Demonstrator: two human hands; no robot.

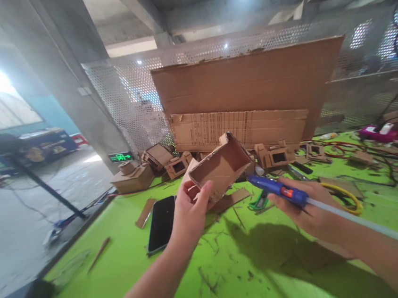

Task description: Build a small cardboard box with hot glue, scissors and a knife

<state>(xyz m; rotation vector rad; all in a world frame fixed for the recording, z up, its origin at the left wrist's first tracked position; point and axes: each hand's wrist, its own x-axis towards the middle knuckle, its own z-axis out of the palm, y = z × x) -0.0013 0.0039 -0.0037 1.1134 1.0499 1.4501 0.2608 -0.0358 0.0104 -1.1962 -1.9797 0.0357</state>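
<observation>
My left hand (193, 211) grips a small open cardboard box (218, 169) by its near left corner, thumb over the rim and fingers behind. The box is tilted above the table, and its hollow inside faces me. In my right hand (306, 206) is a blue glue gun (277, 189) with a long, pale glue stick (374, 225) running out of its back. Its nozzle points left, close to the right end of the box; whether they touch I cannot tell. Behind the nozzle lies a green-handled tool (259, 201), partly hidden.
A black phone (161, 224) lies on the green table (156, 286) beside my left forearm. Several small cardboard pieces (276, 155) line the back, before a tall cardboard sheet (245, 82). A yellow cable loop (348, 198) and loose cables sit at the right. Scraps litter the surface.
</observation>
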